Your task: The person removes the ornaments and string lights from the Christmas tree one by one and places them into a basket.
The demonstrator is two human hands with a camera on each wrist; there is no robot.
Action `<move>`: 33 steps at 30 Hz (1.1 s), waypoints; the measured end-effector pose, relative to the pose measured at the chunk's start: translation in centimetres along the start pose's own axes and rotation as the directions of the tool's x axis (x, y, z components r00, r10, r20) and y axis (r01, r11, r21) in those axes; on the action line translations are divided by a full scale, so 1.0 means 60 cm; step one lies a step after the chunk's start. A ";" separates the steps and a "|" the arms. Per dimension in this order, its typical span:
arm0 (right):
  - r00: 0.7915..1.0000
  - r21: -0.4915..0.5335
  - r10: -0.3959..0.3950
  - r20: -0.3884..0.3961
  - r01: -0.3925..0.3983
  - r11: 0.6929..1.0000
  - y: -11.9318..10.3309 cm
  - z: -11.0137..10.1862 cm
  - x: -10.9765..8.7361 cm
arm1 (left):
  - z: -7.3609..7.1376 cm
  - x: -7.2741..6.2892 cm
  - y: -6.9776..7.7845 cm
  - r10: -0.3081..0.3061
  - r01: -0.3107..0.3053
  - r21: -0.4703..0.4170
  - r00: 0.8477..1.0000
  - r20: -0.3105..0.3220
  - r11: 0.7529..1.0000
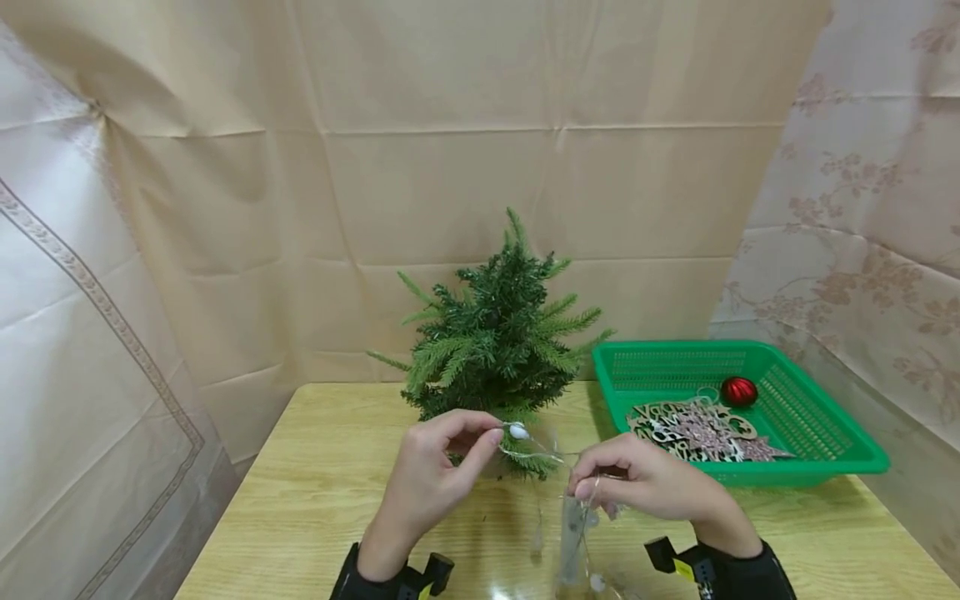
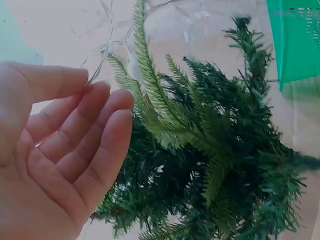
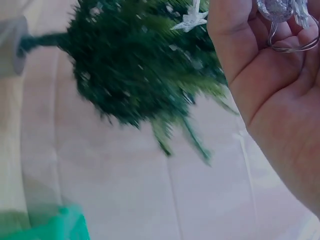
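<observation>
A string of fairy lights on thin clear wire runs between both hands, a white bulb (image 1: 518, 431) hanging close to the left fingertips. My left hand (image 1: 435, 479) pinches the wire between thumb and index finger, in front of the small green Christmas tree (image 1: 495, 333). Further right, my right hand (image 1: 656, 483) holds another stretch of the string with curled fingers. In the right wrist view a clear round bulb (image 3: 276, 9) lies in that hand, and a clear star light (image 3: 192, 20) hangs before the branches. Below the hands dangle more wire and a translucent strip (image 1: 572, 537).
A green plastic basket (image 1: 825, 454) stands right of the tree. Inside are a red ball ornament (image 1: 738, 392) and a pile of cut-out ornaments (image 1: 693, 429), some glittery pink. The wooden table (image 1: 300, 483) backs onto a beige cloth (image 1: 450, 167).
</observation>
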State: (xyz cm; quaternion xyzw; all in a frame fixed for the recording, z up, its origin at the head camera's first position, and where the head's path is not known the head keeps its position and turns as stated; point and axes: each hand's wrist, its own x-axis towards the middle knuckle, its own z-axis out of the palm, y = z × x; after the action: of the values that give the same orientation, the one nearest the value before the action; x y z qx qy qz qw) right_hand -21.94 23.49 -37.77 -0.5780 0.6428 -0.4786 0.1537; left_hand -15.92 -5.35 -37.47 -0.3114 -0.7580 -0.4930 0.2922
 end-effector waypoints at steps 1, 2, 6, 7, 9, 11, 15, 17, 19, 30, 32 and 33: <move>1.000 -0.003 -0.015 -0.008 0.015 1.000 -0.003 -0.005 -0.005 | 0.000 -0.001 -0.002 0.004 -0.004 0.006 1.000 0.016 1.000; 0.999 -0.015 -0.040 -0.015 0.040 0.999 -0.006 -0.011 -0.009 | 0.000 -0.001 -0.004 0.006 -0.006 0.011 0.999 0.031 1.000; 0.997 -0.064 -0.061 -0.045 0.058 0.996 -0.029 -0.034 -0.022 | 0.000 -0.005 -0.013 0.066 -0.071 0.080 0.996 0.063 0.994; 0.997 -0.075 -0.051 -0.053 0.047 0.996 -0.036 -0.040 -0.024 | 0.000 -0.006 -0.016 0.094 -0.100 0.108 0.993 0.065 0.989; 0.998 -0.099 -0.023 -0.066 0.016 0.995 -0.054 -0.055 -0.027 | 0.000 -0.007 -0.020 0.145 -0.153 0.165 0.987 0.063 0.974; 0.997 -0.122 -0.010 -0.073 0.001 0.993 -0.070 -0.071 -0.030 | 0.000 -0.008 -0.023 0.182 -0.191 0.215 0.981 0.059 0.958; 0.994 -0.169 0.027 -0.105 -0.044 0.985 -0.104 -0.104 -0.039 | 0.000 -0.011 -0.029 0.201 -0.209 0.288 0.978 0.058 0.935; 0.991 -0.202 0.021 -0.134 -0.048 0.978 -0.117 -0.120 -0.044 | 0.000 -0.012 -0.032 0.199 -0.208 0.314 0.978 0.060 0.926; 0.984 -0.236 0.002 -0.176 -0.044 0.971 -0.124 -0.137 -0.050 | 0.000 -0.014 -0.034 0.184 -0.196 0.331 0.981 0.067 0.923; 0.863 -0.265 -0.023 -0.504 -0.129 0.956 -0.094 -0.186 -0.082 | 0.008 -0.016 -0.042 0.167 -0.186 0.323 0.982 0.086 0.928; 0.806 -0.249 0.014 -0.591 -0.199 0.948 -0.087 -0.189 -0.084 | 0.009 -0.015 -0.043 0.165 -0.184 0.315 0.982 0.087 0.931; 0.774 -0.232 0.034 -0.632 -0.231 0.945 -0.084 -0.191 -0.084 | 0.009 -0.015 -0.043 0.168 -0.187 0.311 0.982 0.088 0.932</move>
State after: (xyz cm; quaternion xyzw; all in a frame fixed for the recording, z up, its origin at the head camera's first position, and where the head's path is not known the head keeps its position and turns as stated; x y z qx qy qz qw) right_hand -26.10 33.62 -29.91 -0.3573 0.7613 -0.5274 -0.1209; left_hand -17.40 -5.82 -39.79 -0.3418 -0.8047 -0.3265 0.3592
